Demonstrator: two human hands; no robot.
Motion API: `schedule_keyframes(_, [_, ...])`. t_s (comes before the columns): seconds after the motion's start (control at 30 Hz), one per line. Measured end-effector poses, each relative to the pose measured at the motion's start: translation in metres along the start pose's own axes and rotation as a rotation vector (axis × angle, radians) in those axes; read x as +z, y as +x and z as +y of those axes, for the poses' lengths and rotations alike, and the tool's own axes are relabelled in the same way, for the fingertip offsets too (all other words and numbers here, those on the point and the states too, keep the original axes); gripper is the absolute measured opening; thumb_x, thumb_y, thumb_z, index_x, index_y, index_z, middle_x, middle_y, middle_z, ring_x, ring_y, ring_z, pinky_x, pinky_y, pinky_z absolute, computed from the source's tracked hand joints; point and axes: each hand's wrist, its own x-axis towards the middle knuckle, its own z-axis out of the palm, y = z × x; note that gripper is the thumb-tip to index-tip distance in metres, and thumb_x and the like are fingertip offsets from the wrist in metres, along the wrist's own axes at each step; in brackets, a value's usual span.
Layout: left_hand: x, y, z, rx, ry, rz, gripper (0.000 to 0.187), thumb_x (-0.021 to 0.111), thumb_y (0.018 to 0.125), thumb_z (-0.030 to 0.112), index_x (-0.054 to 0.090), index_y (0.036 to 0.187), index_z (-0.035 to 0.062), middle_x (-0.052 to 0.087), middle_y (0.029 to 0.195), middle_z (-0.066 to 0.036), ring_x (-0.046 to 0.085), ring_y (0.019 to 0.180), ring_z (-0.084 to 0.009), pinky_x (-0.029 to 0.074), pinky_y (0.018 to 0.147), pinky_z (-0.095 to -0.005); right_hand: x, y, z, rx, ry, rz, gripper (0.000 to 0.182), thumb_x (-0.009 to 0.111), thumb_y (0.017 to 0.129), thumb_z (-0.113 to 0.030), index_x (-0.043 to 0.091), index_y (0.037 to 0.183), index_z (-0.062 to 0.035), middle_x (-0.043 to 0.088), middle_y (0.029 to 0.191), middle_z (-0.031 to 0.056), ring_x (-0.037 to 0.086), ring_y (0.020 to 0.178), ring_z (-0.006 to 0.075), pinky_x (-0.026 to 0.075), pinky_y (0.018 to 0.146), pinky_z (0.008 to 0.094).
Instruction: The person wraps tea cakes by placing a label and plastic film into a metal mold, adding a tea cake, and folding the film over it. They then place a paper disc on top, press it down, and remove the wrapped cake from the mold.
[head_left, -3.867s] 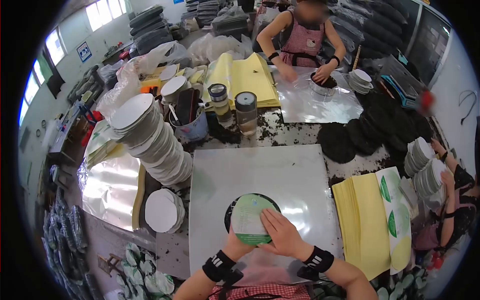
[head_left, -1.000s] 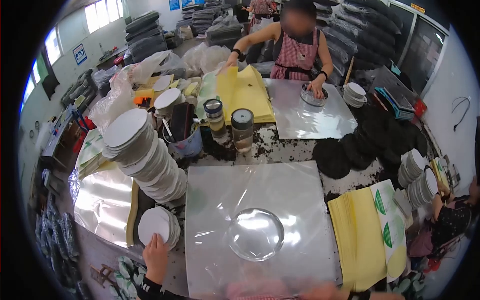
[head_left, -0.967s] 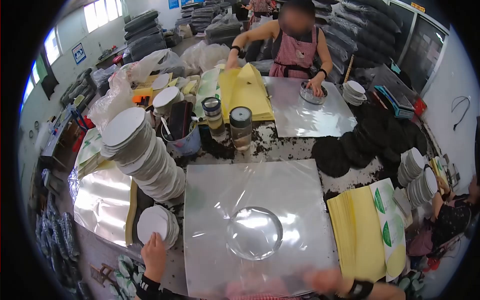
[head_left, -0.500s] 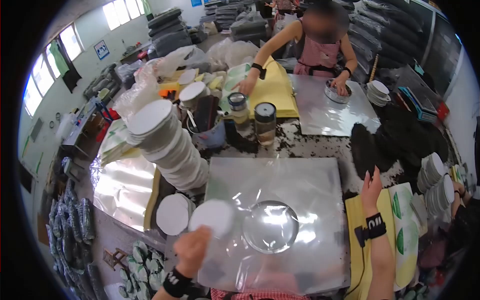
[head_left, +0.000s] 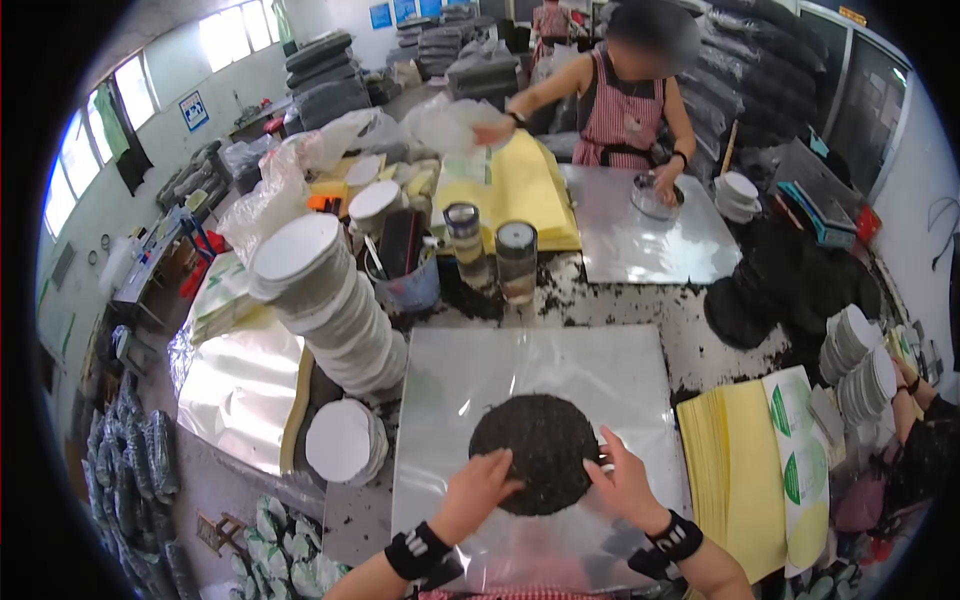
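Worktop (head_left: 628, 308), near side | Left hand (head_left: 478, 492) and right hand (head_left: 632, 488), fingers parted, flank a dark disc (head_left: 535, 455) on a shiny sheet (head_left: 440, 370) | Uneven pressure could crumble its edge; the slick surface might let it skid.

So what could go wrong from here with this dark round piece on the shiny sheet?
The dark round piece looks crumbly, so its edges might break under the left hand and right hand. Loose dark crumbs beyond the shiny sheet could stray onto it. The tall stack of white discs looks uneven and might topple if bumped.
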Motion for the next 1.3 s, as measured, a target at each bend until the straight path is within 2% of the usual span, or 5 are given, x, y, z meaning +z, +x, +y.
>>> schedule_keyframes(0.3, [0.021,0.043,0.016,-0.018,0.506,-0.37,0.099,0.085,0.064,0.028,0.04,0.141,-0.0137,0.055,0.102,-0.013,0.065,0.081,-0.02,0.058,0.058,-0.0285,0.096,0.045,-0.019,-0.363,-1.327,-0.022,0.06,0.068,0.081,-0.012,0.052,0.135,0.0075,0.054,0.102,0.0137,0.061,0.072,0.0204,0.056,0.051,0.0278])
schedule_keyframes(0.7, [0.027,0.055,-0.007,-0.014,0.15,-0.575,0.069,0.089,0.062,0.019,0.054,0.114,-0.0098,0.058,0.108,-0.024,0.065,0.1,-0.0373,0.057,0.08,-0.0399,0.086,0.061,-0.003,-0.254,-0.951,-0.275,0.072,0.09,0.054,-0.013,0.053,0.114,0.0054,0.055,0.104,0.0192,0.068,0.082,0.0323,0.061,0.065,0.039])
schedule_keyframes(1.07, [0.009,0.023,-0.111,-0.193,0.057,0.161,0.031,0.066,0.088,0.013,0.063,0.119,0.0069,0.069,0.105,-0.011,0.065,0.095,-0.0342,0.049,0.088,-0.0454,0.089,0.051,-0.027,-0.482,-1.065,-0.392,0.09,0.087,0.059,-0.023,0.052,0.14,-0.0068,0.047,0.146,0.0109,0.044,0.133,0.03,0.053,0.087,0.049])
schedule_keyframes(1.17, [-0.057,0.022,-0.015,0.057,0.114,0.41,0.028,0.071,0.082,0.006,0.068,0.109,0.0081,0.073,0.098,-0.008,0.067,0.088,-0.0317,0.051,0.079,-0.0431,0.084,0.055,-0.024,-0.478,-1.036,-0.389,0.095,0.088,0.059,-0.026,0.048,0.143,-0.0081,0.048,0.145,0.0116,0.043,0.134,0.0288,0.05,0.09,0.0492])
schedule_keyframes(1.3, [-0.033,-0.102,0.048,0.71,-0.179,-0.188,0.054,0.071,0.085,0.027,0.054,0.131,0.0043,0.053,0.136,-0.019,0.054,0.123,-0.0358,0.044,0.101,-0.049,0.081,0.052,-0.029,-0.478,-1.031,-0.407,0.098,0.089,0.058,-0.029,0.047,0.144,-0.0083,0.049,0.143,0.0129,0.043,0.135,0.0279,0.049,0.091,0.0485])
